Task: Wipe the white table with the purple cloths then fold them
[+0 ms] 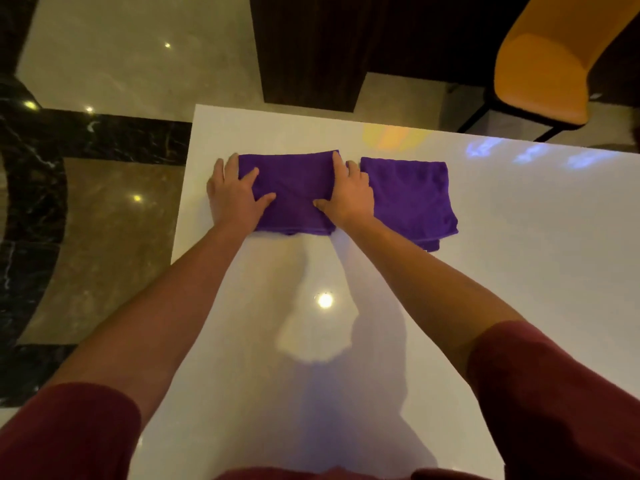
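Observation:
Two purple cloths lie folded on the white table (502, 237) near its far left corner. The left cloth (294, 188) is a flat rectangle. My left hand (235, 195) rests palm down on its left edge with fingers spread. My right hand (349, 195) presses flat on its right edge, thumb pointing inward. Neither hand grips the fabric. The right cloth (410, 199) lies folded just right of my right hand, untouched, with a lower layer sticking out at its near edge.
The table's left edge (183, 188) runs close to the left cloth. An orange chair (543, 64) stands beyond the far right edge. A dark wooden panel (311, 46) rises behind the table. Glossy marble floor (104, 81) lies to the left.

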{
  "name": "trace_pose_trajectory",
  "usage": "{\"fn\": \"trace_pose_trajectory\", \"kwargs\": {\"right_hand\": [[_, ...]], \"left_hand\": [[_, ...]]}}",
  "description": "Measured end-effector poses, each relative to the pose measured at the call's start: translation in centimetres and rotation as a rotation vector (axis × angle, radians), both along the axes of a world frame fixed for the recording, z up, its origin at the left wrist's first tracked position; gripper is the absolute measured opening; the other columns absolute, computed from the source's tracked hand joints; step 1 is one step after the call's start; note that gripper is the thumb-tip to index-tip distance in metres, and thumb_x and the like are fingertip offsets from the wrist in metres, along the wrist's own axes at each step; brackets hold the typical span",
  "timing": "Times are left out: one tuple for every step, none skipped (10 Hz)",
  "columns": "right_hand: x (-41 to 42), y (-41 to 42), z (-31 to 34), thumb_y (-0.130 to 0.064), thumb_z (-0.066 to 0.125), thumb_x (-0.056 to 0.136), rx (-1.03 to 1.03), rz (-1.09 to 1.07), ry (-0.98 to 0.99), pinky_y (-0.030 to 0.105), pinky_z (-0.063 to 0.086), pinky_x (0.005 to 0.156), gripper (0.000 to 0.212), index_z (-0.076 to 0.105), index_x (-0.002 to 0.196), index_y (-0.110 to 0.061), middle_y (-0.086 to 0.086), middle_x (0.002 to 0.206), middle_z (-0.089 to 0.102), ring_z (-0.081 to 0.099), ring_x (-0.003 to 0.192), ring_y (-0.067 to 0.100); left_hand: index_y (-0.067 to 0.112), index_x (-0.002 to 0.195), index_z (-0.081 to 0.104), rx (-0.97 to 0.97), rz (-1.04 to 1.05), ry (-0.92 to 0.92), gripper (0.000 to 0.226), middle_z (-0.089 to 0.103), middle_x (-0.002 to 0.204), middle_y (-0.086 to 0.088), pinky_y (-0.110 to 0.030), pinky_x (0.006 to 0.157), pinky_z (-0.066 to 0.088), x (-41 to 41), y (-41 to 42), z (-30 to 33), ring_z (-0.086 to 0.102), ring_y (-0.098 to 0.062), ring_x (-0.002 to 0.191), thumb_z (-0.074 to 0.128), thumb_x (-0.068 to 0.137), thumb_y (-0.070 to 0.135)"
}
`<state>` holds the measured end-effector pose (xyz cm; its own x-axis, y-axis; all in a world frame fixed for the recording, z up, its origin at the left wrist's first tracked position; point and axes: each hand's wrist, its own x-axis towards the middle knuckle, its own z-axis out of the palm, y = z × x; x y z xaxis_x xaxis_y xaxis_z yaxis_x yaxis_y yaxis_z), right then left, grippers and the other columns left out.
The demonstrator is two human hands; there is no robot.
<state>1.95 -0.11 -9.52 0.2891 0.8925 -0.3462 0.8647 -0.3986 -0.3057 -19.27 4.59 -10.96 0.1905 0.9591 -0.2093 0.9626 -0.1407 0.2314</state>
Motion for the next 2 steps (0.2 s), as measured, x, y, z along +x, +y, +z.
{"fn": "trace_pose_trajectory", "kwargs": {"right_hand": [[0.0,-1.0,1.6,-0.044,0.081,0.091,0.032,0.004,-0.014,0.055,0.04,0.122,0.103,0.016,0.168,-0.023,0.012,0.174,0.021,0.031,0.155,0.039],[-0.6,-2.3,3.7,-0.04,0.08,0.092,0.269,0.018,-0.032,0.056,0.034,0.124,0.098,0.02,0.167,-0.026,0.009,0.177,0.018,0.027,0.159,0.037]], "left_hand": [[0.021,0.16,0.037,-0.076,-0.034,0.067,0.079,0.01,0.174,-0.014,-0.055,0.127,0.014,0.0,-0.1,1.2,0.003,-0.038,0.16,0.058,0.096,0.063],[0.016,0.162,0.03,-0.042,-0.003,-0.012,0.083,0.004,0.174,-0.016,-0.055,0.128,0.013,0.7,-0.6,3.2,0.0,-0.037,0.161,0.058,0.097,0.061]]}}
